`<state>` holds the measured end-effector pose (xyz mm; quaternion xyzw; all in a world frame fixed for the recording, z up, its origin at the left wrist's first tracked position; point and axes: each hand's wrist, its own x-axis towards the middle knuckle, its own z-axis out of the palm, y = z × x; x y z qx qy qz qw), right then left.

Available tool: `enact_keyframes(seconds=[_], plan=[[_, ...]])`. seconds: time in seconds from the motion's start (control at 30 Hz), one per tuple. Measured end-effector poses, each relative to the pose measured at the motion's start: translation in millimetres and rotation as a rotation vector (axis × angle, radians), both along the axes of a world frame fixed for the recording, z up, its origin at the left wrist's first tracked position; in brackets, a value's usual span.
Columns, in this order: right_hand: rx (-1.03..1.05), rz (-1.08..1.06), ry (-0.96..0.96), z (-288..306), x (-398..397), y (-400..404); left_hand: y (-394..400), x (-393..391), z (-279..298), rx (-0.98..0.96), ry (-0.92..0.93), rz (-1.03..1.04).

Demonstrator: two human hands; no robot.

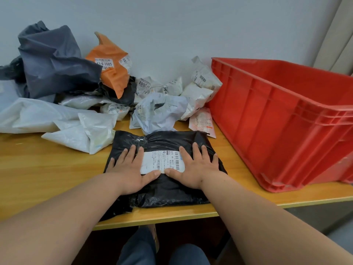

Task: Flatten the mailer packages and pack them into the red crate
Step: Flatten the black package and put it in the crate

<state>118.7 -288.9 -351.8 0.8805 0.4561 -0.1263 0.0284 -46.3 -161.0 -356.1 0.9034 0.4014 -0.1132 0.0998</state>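
Knees: blue trousers show below the table's front edge, closest to the camera.
Left hand: left hand lies flat, fingers straight and spread, palm pressing the left half of the black mailer; its thumb tip touches the bottom edge of the white shipping label.
Right hand: right hand lies flat the same way, fingers straight, pressing the right half of the mailer, thumb on the label's lower edge. The two thumbs nearly meet.
Black mailer: lies flat on the wooden table; its near left corner hangs over the table's front edge; its right edge stops just short of the crate.
Red crate: red crate stands at the table's right end, open top, its near corner close to the front edge; inside is not visible from here.
Free table: bare wood runs left of the mailer along the front edge; only a narrow strip lies between mailer and crate.
Pile behind: crumpled mailers fill the back against the wall — a white bag just beside the black mailer's far left corner, a pale grey bag touching its far edge, a pink packet beside the crate, an orange mailer and a large grey mailer further back left.
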Motion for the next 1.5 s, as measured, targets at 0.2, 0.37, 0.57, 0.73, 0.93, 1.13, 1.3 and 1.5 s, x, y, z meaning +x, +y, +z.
enact_keyframes(seconds=[0.2,0.37,0.57,0.73,0.93,1.13,1.3,1.5], plan=[[0.043,0.078,-0.036,8.5,-17.9,-14.3,-16.7,-10.3,14.1,0.079,0.008,0.001],[0.038,0.128,-0.043,-0.9,-36.1,-30.6,-36.2,-26.7,9.7,0.029,0.046,-0.022],[0.052,0.118,-0.030,-7.8,-37.5,-35.3,-42.4,-33.4,1.7,0.013,0.036,-0.035],[0.074,0.129,-0.037,-7.0,-38.4,-40.1,-43.1,-35.9,1.9,0.031,0.024,-0.052],[0.170,0.004,-0.026,-6.6,-24.8,-61.2,-38.5,-49.7,2.2,0.033,-0.030,0.032],[0.139,-0.007,-0.001,-13.2,-23.1,-68.5,-44.3,-53.5,-0.3,0.016,-0.036,0.037],[0.111,-0.018,-0.005,-0.8,-21.1,-61.4,-42.9,-51.7,5.3,0.040,-0.011,0.031],[0.392,-0.071,-0.030,32.1,-15.3,-19.6,-26.0,-32.5,24.0,0.229,-0.228,0.045]])
